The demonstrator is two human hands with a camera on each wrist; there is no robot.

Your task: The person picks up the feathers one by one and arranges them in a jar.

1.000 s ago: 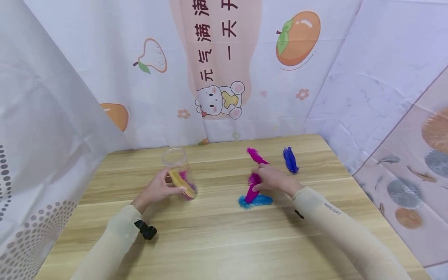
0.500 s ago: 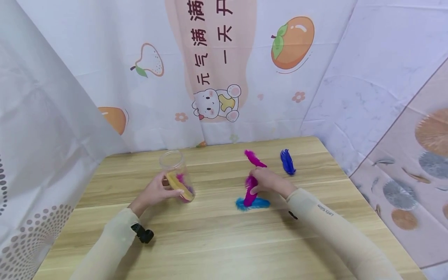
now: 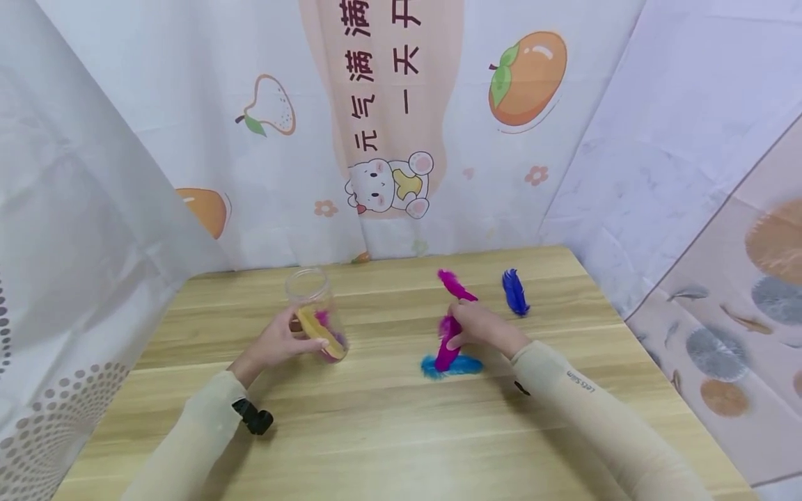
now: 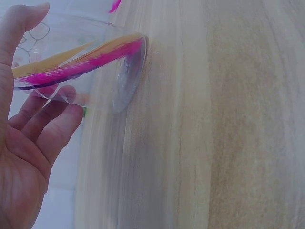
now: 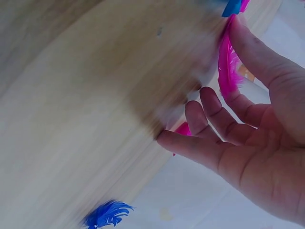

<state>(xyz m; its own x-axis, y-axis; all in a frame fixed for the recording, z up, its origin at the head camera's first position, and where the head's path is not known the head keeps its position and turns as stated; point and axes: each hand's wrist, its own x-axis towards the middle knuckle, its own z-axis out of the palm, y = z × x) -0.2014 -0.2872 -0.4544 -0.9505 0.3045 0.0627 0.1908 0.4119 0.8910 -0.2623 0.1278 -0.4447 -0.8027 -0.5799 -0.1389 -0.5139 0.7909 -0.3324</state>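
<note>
A clear plastic jar (image 3: 315,309) stands on the wooden table (image 3: 388,417) with a yellow and a magenta feather inside (image 4: 81,62). My left hand (image 3: 282,341) grips the jar (image 4: 95,71) from its near side. My right hand (image 3: 479,327) pinches a magenta feather (image 3: 447,344) between thumb and fingers (image 5: 228,71), just above a light blue feather (image 3: 460,365) lying on the table. Another magenta feather (image 3: 454,284) lies just beyond the right hand, and a dark blue feather (image 3: 515,292) further right (image 5: 107,213).
Printed curtains enclose the table on the left, back and right. Bare wood spreads between the jar and the feathers and along the near side of the table.
The right hand has closed on the magenta feather and shifted slightly toward me and left. The left hand stays on the jar.
</note>
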